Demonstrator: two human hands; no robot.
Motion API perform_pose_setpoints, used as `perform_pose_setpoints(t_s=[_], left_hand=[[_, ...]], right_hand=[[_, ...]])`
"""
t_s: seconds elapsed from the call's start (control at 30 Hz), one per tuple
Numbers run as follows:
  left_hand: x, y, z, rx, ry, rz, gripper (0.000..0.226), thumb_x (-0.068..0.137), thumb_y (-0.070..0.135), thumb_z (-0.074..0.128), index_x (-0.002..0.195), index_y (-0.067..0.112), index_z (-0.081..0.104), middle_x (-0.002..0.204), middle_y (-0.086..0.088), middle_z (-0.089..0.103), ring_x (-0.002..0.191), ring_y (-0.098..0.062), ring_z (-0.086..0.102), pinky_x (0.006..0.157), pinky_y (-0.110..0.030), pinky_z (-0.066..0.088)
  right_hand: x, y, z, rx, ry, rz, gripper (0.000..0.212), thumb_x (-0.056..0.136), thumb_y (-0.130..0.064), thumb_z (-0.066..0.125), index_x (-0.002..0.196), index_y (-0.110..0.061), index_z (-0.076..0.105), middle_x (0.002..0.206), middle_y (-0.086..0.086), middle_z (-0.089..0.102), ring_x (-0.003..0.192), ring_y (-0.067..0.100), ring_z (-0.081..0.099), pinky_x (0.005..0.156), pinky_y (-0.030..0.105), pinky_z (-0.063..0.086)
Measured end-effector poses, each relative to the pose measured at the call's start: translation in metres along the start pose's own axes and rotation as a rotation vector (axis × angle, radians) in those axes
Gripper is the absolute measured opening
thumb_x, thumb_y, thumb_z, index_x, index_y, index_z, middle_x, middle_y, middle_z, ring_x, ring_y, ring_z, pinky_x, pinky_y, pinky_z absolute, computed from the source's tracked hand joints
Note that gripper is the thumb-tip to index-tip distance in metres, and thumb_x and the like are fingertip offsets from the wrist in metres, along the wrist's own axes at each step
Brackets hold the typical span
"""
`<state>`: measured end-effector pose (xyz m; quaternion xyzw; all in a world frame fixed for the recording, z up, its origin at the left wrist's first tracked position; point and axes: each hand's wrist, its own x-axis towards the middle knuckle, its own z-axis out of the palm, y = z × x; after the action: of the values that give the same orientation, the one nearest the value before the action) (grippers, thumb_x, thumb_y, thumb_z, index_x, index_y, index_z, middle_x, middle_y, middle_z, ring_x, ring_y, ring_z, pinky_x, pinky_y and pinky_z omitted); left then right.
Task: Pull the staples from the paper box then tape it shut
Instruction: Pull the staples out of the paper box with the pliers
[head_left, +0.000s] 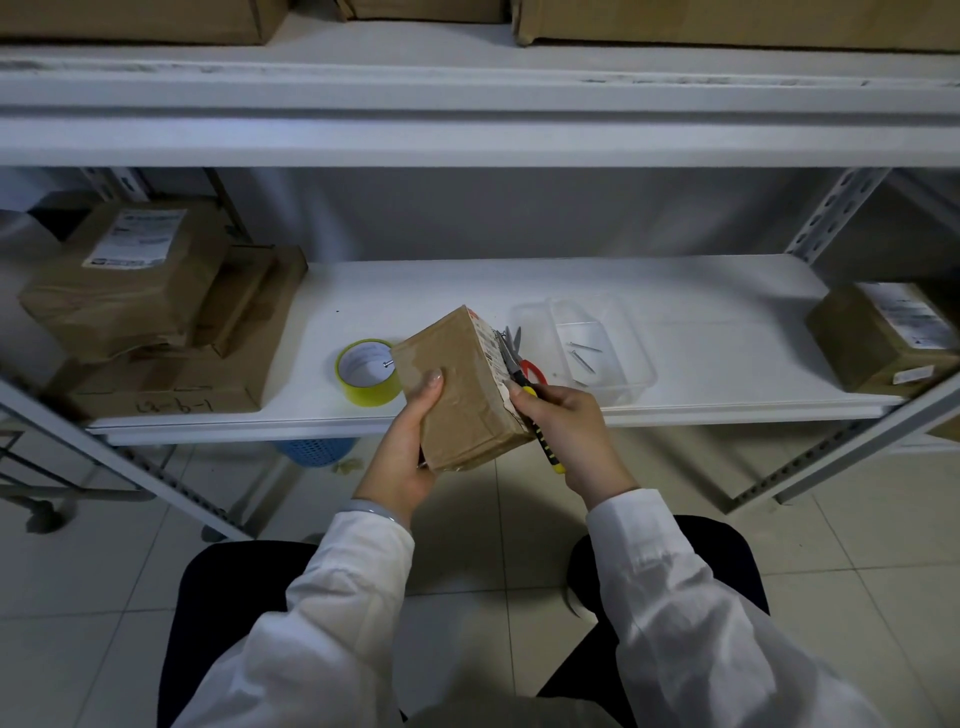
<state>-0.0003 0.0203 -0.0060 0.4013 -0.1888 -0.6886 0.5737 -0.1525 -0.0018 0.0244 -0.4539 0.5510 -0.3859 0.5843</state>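
Note:
My left hand (410, 447) grips a small brown paper box (462, 395) from below and the left, holding it tilted on edge in front of the white shelf (701, 332). My right hand (571, 431) is closed on pliers with yellow-and-black handles (545, 441). Their metal jaws (506, 358) press against the box's torn, labelled right side. A roll of yellow tape (366, 371) stands on the shelf just left of the box, with a nail lying inside it.
Red-handled scissors (524, 364) lie behind the box. A clear plastic tray (587, 348) to the right holds a few pulled nails. Brown parcels are stacked at the shelf's left (135, 291) and right (883, 338) ends. A blue basket (317, 449) sits below the shelf.

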Motion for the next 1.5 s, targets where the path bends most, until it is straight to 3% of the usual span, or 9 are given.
perform_pose_setpoints(t_s=[0.23, 0.5, 0.6, 0.73, 0.87, 1.0, 1.1, 1.23, 1.5], left_hand=[[-0.001, 0.001, 0.000, 0.004, 0.025, -0.004, 0.037, 0.093, 0.038, 0.047, 0.124, 0.021, 0.056, 0.111, -0.003, 0.070, 0.104, -0.020, 0.064, 0.084, -0.035, 0.051], [-0.002, 0.002, 0.002, 0.003, 0.024, 0.011, 0.026, 0.093, 0.037, 0.047, 0.110, 0.024, 0.062, 0.106, -0.001, 0.072, 0.105, -0.021, 0.064, 0.092, -0.037, 0.049], [-0.002, 0.003, 0.001, 0.000, 0.022, -0.001, 0.027, 0.093, 0.038, 0.047, 0.112, 0.025, 0.061, 0.110, -0.003, 0.071, 0.109, -0.023, 0.062, 0.097, -0.040, 0.047], [-0.002, 0.005, 0.001, 0.020, 0.020, 0.002, 0.028, 0.092, 0.037, 0.048, 0.111, 0.023, 0.062, 0.107, -0.002, 0.072, 0.107, -0.022, 0.063, 0.097, -0.039, 0.047], [-0.001, 0.006, 0.003, 0.030, 0.019, 0.004, 0.030, 0.092, 0.036, 0.048, 0.114, 0.021, 0.061, 0.108, -0.002, 0.071, 0.107, -0.021, 0.063, 0.097, -0.038, 0.046], [0.002, 0.006, 0.003, 0.028, 0.029, -0.002, 0.039, 0.092, 0.038, 0.049, 0.125, 0.018, 0.057, 0.119, -0.006, 0.067, 0.114, -0.024, 0.060, 0.101, -0.041, 0.044], [0.003, 0.005, 0.004, 0.042, 0.048, -0.002, 0.037, 0.090, 0.042, 0.050, 0.121, 0.023, 0.058, 0.116, -0.004, 0.068, 0.112, -0.023, 0.061, 0.099, -0.042, 0.046], [0.005, 0.003, -0.002, 0.022, 0.128, -0.015, 0.048, 0.080, 0.053, 0.059, 0.122, 0.029, 0.057, 0.112, 0.000, 0.070, 0.112, -0.022, 0.061, 0.094, -0.043, 0.050], [0.006, -0.002, -0.007, -0.015, 0.136, -0.032, 0.050, 0.083, 0.050, 0.058, 0.128, 0.027, 0.053, 0.112, -0.001, 0.070, 0.108, -0.023, 0.064, 0.082, -0.038, 0.053]], right_hand=[[0.002, 0.007, 0.006, -0.023, 0.080, -0.018, 0.016, 0.080, -0.032, 0.072, 0.080, -0.017, 0.075, 0.081, 0.008, 0.075, 0.078, 0.023, 0.067, 0.074, 0.033, 0.050], [0.000, 0.002, 0.005, -0.003, 0.074, -0.007, 0.014, 0.083, -0.029, 0.069, 0.084, -0.016, 0.074, 0.060, -0.010, 0.067, 0.054, 0.002, 0.059, 0.051, 0.013, 0.042], [0.000, -0.004, 0.000, 0.026, -0.001, 0.024, 0.010, 0.084, -0.025, 0.069, 0.085, -0.016, 0.073, 0.069, -0.006, 0.070, 0.058, 0.003, 0.064, 0.053, 0.012, 0.047], [0.001, -0.009, -0.004, 0.052, -0.046, 0.036, 0.009, 0.085, -0.021, 0.068, 0.078, -0.015, 0.069, 0.062, -0.010, 0.065, 0.044, -0.007, 0.059, 0.042, 0.005, 0.042], [0.002, -0.004, 0.001, 0.057, -0.001, 0.025, 0.019, 0.084, -0.025, 0.069, 0.092, -0.008, 0.074, 0.071, -0.003, 0.070, 0.055, 0.001, 0.064, 0.050, 0.010, 0.046], [0.003, 0.001, 0.007, 0.069, 0.076, 0.000, 0.011, 0.082, -0.028, 0.071, 0.078, -0.018, 0.074, 0.076, 0.001, 0.073, 0.068, 0.011, 0.067, 0.062, 0.020, 0.050], [0.004, 0.002, 0.008, 0.044, 0.129, -0.064, 0.013, 0.082, -0.030, 0.070, 0.082, -0.018, 0.075, 0.085, 0.008, 0.073, 0.078, 0.018, 0.066, 0.072, 0.030, 0.050], [0.008, -0.003, 0.001, 0.012, 0.208, -0.075, 0.023, 0.080, -0.036, 0.071, 0.077, -0.013, 0.072, 0.069, 0.007, 0.063, 0.065, 0.016, 0.053, 0.061, 0.028, 0.044], [0.024, 0.013, -0.034, 0.044, 0.385, 0.092, 0.059, 0.080, -0.038, 0.071, 0.096, 0.016, 0.056, 0.076, 0.008, 0.046, 0.072, 0.023, 0.041, 0.067, 0.031, 0.036]])
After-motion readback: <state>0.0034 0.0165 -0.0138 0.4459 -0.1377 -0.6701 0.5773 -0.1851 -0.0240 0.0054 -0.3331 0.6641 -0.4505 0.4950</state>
